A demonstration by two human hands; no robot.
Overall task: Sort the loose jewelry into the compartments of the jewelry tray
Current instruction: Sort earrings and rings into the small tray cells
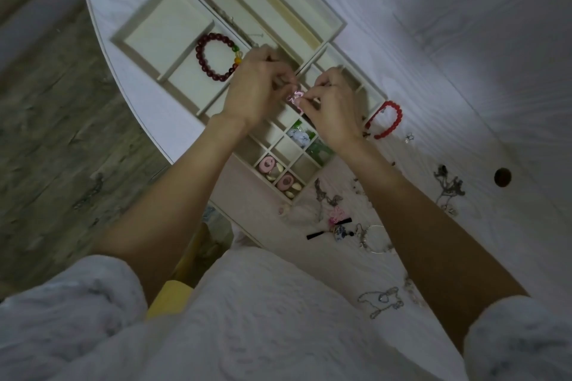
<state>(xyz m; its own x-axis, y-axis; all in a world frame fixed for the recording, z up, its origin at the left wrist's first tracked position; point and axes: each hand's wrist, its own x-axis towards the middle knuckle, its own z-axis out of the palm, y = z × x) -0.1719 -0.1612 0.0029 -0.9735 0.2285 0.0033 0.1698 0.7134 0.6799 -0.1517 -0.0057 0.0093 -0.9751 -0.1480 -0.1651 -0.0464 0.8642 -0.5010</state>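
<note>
My left hand (257, 86) and right hand (332, 105) both pinch a small pink piece (294, 97), perhaps an earring; I should lower it into a free compartment of the jewelry tray (272, 145) before letting go.

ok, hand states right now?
Left hand: pinching the small pink piece.
Right hand: pinching the same pink piece, above the tray.
</note>
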